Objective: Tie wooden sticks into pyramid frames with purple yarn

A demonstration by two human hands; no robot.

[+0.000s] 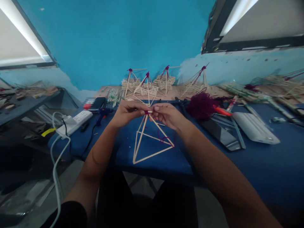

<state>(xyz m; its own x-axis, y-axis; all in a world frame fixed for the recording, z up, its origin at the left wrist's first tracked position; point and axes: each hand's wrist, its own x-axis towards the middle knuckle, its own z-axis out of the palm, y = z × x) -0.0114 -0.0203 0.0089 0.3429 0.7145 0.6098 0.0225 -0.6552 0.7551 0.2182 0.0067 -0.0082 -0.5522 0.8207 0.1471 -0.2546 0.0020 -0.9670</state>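
A pyramid frame of thin wooden sticks (140, 139) stands before me on the blue table, its sticks meeting at a top joint wrapped in purple yarn (146, 112). My left hand (129, 111) pinches this joint from the left, thumb and finger together. On the other side, my right hand (167, 114) is closed at the same joint, its fingertips against the yarn and stick ends. Whether it grips yarn or stick is hidden by the fingers. A loose strand of purple yarn (163, 138) hangs by the frame's right side.
Several finished-looking stick frames (147, 85) line the wall. To the right lie a purple yarn ball (201, 106), a phone (219, 133), a white power bank-like block (255, 128) and orange-handled tool (222, 110). At left are a power strip (77, 122) and glue gun (102, 114).
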